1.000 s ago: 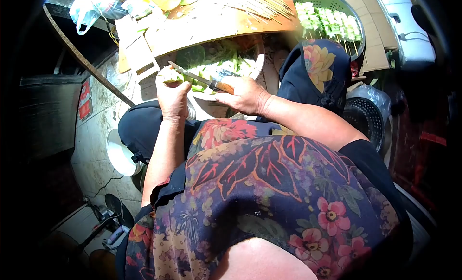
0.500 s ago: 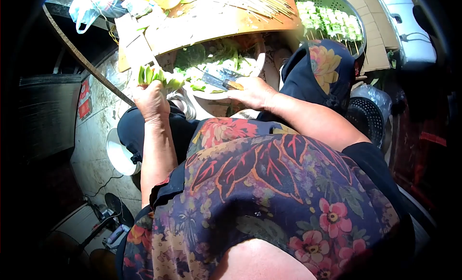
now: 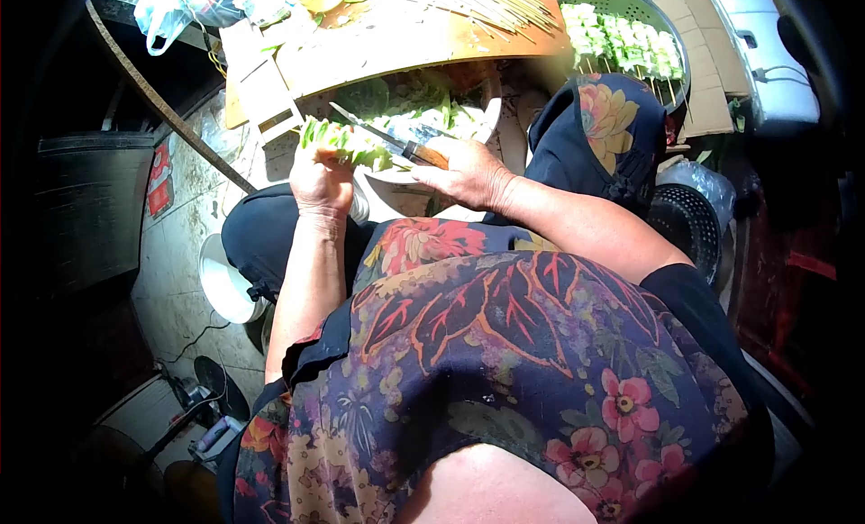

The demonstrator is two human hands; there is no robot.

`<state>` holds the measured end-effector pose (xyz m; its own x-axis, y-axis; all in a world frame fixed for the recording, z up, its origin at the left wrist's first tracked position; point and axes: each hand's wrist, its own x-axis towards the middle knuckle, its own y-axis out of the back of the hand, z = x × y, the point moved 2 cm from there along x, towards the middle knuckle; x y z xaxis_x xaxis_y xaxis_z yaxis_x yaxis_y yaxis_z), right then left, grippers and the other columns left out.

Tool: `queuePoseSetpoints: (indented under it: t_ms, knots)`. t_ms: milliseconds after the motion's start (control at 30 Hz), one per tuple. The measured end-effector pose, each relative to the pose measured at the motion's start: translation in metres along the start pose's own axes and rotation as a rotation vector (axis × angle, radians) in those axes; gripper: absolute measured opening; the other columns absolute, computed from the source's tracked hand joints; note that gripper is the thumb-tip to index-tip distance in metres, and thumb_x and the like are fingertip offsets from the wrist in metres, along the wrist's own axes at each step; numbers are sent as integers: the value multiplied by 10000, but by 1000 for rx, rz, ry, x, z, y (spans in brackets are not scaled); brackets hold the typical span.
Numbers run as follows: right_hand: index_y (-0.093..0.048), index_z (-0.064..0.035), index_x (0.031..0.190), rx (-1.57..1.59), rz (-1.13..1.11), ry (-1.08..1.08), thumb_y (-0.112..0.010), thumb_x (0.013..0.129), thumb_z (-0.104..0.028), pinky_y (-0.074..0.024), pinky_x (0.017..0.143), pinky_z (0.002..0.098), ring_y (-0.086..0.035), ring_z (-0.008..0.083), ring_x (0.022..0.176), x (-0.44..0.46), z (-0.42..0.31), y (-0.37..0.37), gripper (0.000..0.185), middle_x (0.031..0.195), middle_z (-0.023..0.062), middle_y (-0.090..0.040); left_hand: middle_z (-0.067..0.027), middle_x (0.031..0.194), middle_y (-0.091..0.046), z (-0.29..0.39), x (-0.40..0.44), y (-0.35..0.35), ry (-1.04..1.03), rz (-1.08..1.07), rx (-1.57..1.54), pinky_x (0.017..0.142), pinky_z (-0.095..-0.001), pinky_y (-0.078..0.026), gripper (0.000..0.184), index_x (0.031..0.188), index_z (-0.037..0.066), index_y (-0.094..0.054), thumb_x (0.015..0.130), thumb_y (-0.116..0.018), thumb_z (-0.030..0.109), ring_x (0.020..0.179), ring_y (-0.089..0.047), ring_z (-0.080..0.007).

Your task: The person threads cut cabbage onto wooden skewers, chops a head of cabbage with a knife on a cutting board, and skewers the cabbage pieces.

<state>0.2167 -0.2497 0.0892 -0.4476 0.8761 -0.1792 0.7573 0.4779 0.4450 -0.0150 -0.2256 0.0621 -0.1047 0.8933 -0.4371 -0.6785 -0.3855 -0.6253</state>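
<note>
My left hand (image 3: 323,183) is closed around a bunch of pale green leafy vegetable (image 3: 360,153), whose cut ends stick up past the fingers. My right hand (image 3: 473,173) grips the wooden handle of a knife (image 3: 371,132). Its blade points up and left, right by the bunch; whether it touches the leaves I cannot tell. Below both hands stands a wide pale basin (image 3: 492,109) with loose green leaves and cut pieces in it. Part of the basin is hidden by my hands and the board.
A wooden board (image 3: 396,46) carries thin bamboo sticks (image 3: 505,10) beyond the basin. Skewers of green vegetable (image 3: 622,42) lie in a round green colander (image 3: 671,24) at the right. A white bucket (image 3: 225,276) stands left of my knee; a plastic bag (image 3: 167,19) is at upper left.
My left hand has moved right with the vegetable bunch, closer to the knife. The blade has swung up and now lies against or beside the bunch.
</note>
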Motion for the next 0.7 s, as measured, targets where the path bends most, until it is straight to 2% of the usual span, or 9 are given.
queuePoseSetpoints:
  t_ms: [33, 67, 100, 167, 267, 633, 700]
  knots:
    - [-590, -91, 1169, 0, -1, -1, -595, 833, -418, -487, 853, 377, -626, 330, 950, 0, -1, 0, 468, 984, 200, -647, -153, 998, -570, -2, -2, -4, -12, 18, 31, 894, -456, -480, 422, 1160, 10, -485, 752, -423, -74, 972, -593, -314]
    - [-600, -54, 1126, 12, -2, 15, -618, 835, -397, -488, 829, 361, -629, 312, 918, 1, -4, 0, 450, 961, 193, -648, -135, 1024, -582, -6, -6, -7, -50, 32, 111, 889, -434, -466, 348, 1098, -12, -499, 756, -433, -15, 945, -577, -281]
    - [-610, -16, 1082, 23, -2, 32, -640, 836, -376, -489, 804, 346, -632, 295, 885, 1, -5, -1, 437, 938, 185, -649, -115, 1007, -583, -7, -7, -7, -68, 1, 169, 835, -383, -490, 351, 1083, 9, -512, 744, -436, -42, 916, -582, -251]
    - [-608, -12, 1078, 60, 14, 43, -640, 838, -371, -488, 796, 346, -631, 287, 871, 1, -4, -3, 433, 927, 182, -647, -102, 996, -588, -8, -5, -8, -46, -86, 267, 790, -336, -501, 374, 1076, 20, -525, 727, -435, -80, 899, -589, -227]
    - [-605, -4, 1065, 112, 44, 78, -640, 840, -363, -487, 781, 347, -626, 272, 848, 4, 0, -7, 425, 903, 175, -642, -87, 986, -596, -17, -7, -12, -69, -19, 330, 764, -320, -504, 381, 1072, 30, -535, 723, -448, -96, 866, -594, -212]
    - [-605, 6, 1028, 104, 50, 97, -636, 843, -357, -483, 771, 341, -613, 256, 814, 6, -6, -5, 408, 873, 164, -636, -75, 976, -609, -20, -12, -16, -92, -27, 366, 744, -324, -521, 386, 1064, 31, -544, 714, -488, -122, 871, -612, -216]
    - [-615, 4, 1024, 129, -2, 12, -641, 839, -362, -484, 774, 339, -618, 254, 819, 7, -2, -6, 411, 874, 165, -641, -77, 972, -612, -18, -12, -18, -112, -20, 368, 738, -326, -526, 378, 1058, 26, -545, 714, -489, -121, 869, -617, -219]
